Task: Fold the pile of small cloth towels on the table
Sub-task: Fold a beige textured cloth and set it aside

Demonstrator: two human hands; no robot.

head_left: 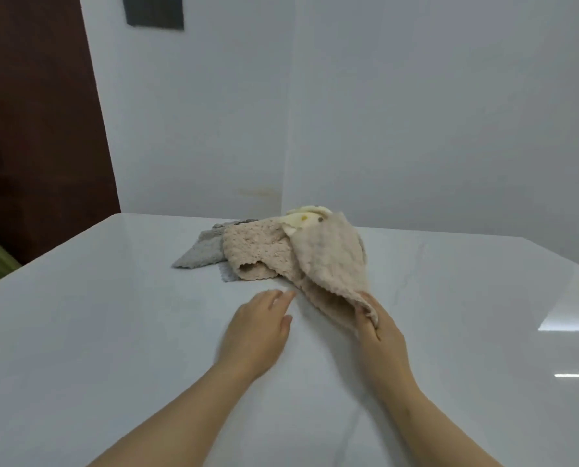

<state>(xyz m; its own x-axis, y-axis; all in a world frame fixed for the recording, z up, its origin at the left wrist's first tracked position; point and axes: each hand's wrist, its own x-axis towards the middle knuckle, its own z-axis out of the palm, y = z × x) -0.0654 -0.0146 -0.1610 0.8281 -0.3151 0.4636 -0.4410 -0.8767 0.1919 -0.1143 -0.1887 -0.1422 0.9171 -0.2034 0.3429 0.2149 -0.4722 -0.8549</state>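
Note:
A loose pile of small towels (257, 251) lies on the white table (112, 315), toward the far middle. A beige towel (328, 261) drapes from the pile's top down toward me. Under it lie another beige towel, a grey towel (200, 254) at the left, and a pale yellow towel (306, 217) at the top. My right hand (379, 328) pinches the near corner of the draped beige towel. My left hand (261, 326) hovers flat over the table just left of that corner, fingers straight, holding nothing.
White walls stand close behind the table. A dark brown door (35, 129) is at the left. The table's right edge (571, 261) runs diagonally at the far right. Bare tabletop lies between me and the pile.

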